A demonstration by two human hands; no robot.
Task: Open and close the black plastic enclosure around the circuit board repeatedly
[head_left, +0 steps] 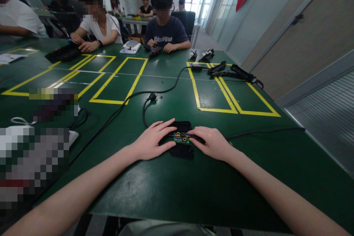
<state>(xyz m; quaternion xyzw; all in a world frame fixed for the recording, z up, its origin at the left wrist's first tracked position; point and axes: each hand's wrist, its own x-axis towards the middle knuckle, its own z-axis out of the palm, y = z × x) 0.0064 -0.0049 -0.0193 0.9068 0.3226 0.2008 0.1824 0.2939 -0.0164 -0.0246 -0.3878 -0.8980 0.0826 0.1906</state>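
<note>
A small green circuit board (181, 139) with copper-wound coils lies between my hands, close to the table's near side. The thumb and index finger of my left hand (151, 141) bracket its left end, with the other fingers spread above. At the right end, my right hand (211, 141) pinches a black cable (198, 138) where it meets the board. One black plastic casing half (183, 125) lies just beyond the board. The other casing half (181, 152) is on the near side. A power plug (152, 97) rests farther off, its cord running back behind my left hand.
Yellow tape rectangles mark the green table (177, 191). A long black cable (110, 112) crosses it to a black adapter (197, 67). Black tool-like parts (235, 72) lie at far right. A power drill (153, 51) lies before a person opposite; another person handles a black tray (63, 52).
</note>
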